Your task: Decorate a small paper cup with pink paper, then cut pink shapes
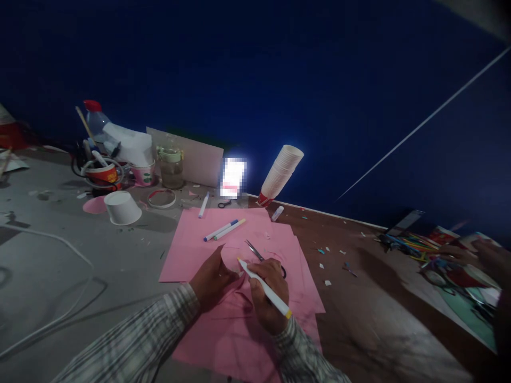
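My right hand (270, 290) grips a white marker (266, 290) with a yellow end, its tip pointing up and left. My left hand (213, 277) is closed on a piece of pink paper (230, 256), close to the marker's tip. Under both hands lie several pink paper sheets (295, 290). Partly behind my right hand are scissors (256, 251), one handle loop showing past the knuckles. Beyond my hands, a blue-ended marker (220, 230) and a green-ended marker (230, 229) lie side by side on the paper, with another marker (203, 205) farther back.
A leaning stack of paper cups (280, 173) stands by the blue wall, beside a bright blurred screen (233, 177). To the left are an upturned white cup (122, 208), a jar (171, 167), a tape ring (162, 199) and a cable (75, 239). Another person's hand (485, 255) is at far right.
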`<state>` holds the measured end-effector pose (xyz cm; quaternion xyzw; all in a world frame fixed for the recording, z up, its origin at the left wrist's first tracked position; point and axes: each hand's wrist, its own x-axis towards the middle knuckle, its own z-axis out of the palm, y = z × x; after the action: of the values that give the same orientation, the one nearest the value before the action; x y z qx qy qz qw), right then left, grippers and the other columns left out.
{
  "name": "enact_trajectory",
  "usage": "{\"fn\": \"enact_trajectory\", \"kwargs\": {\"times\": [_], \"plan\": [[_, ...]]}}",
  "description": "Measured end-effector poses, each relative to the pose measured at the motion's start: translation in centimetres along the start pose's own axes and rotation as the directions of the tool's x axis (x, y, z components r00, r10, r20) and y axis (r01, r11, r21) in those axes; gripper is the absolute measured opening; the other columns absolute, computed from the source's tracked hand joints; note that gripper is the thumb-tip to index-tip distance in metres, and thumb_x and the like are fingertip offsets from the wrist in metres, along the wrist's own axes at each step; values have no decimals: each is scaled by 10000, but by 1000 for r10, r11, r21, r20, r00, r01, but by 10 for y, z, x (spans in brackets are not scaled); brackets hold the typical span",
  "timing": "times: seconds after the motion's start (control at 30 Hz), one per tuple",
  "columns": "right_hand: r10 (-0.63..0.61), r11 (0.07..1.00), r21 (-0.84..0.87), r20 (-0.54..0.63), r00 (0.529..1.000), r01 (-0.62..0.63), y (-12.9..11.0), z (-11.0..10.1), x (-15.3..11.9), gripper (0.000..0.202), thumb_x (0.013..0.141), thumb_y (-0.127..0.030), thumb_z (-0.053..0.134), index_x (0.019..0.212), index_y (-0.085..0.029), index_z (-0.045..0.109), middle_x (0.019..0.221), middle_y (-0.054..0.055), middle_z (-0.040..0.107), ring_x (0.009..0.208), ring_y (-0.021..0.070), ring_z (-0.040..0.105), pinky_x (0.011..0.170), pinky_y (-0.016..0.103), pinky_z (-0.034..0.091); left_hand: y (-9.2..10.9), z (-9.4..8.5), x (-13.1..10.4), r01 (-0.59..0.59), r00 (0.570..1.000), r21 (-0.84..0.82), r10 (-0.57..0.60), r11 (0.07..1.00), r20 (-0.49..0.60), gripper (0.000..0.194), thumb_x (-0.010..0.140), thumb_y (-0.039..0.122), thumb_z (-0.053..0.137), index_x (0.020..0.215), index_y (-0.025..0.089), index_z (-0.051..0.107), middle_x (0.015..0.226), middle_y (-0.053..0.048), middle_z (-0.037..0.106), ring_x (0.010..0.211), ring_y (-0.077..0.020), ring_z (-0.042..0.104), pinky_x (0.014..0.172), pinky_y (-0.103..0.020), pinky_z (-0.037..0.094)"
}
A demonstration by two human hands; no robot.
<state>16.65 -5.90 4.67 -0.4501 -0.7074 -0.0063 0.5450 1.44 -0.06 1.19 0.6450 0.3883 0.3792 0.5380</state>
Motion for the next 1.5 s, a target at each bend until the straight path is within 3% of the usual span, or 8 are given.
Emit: {"fn": "enact_trajectory", "kwargs": {"times": [0.37, 0.63, 0.9, 1.2, 1.5], "plan": [[2, 1000, -23, -7, 1000, -2, 0, 1, 0, 170, 927, -206, 487, 977, -207, 649, 764, 38, 679, 683, 192, 605, 674, 366, 458, -1, 0, 1, -14, 1000, -4, 14, 1000, 2, 393, 741, 193, 691, 1100, 184, 532, 1017, -65, 704, 918, -233, 647, 793, -360, 515], [4, 1000, -8, 50, 999, -3, 1, 2, -3, 179, 927, -225, 487, 984, -206, 655, 761, 36, 674, 715, 201, 605, 689, 369, 463, 2, 1, 1, -8, 1000, -35, 8, 999, 9, 342, 740, 210, 694, 1045, 187, 540, 937, -42, 705, 808, -203, 648, 727, -329, 518], [-7, 1000, -11, 42, 999, 8, 1, -3, 0, 168, 907, -192, 487, 968, -206, 642, 734, 31, 660, 683, 195, 587, 676, 375, 453, 1, -1, 2, -41, 999, -28, 41, 999, 4, 387, 746, 229, 710, 1093, 187, 544, 1038, -65, 709, 944, -241, 664, 833, -374, 535], [-14, 998, 55, 35, 999, 12, -1, -7, 0, 172, 936, -233, 472, 960, -197, 638, 730, 28, 640, 718, 194, 564, 692, 385, 445, 4, -1, 2, 19, 1000, -44, -20, 999, -16, 392, 725, 255, 733, 1063, 184, 547, 961, -58, 721, 820, -213, 665, 702, -323, 529], [-53, 997, 60, 37, 998, 50, 1, -1, -3, 168, 949, -248, 475, 996, -203, 630, 760, 18, 646, 729, 188, 551, 683, 377, 426, 13, 3, 1, -6, 1000, -167, 1, 986, -27, 397, 710, 272, 765, 1037, 180, 559, 969, -59, 713, 876, -218, 656, 815, -355, 532]]}}
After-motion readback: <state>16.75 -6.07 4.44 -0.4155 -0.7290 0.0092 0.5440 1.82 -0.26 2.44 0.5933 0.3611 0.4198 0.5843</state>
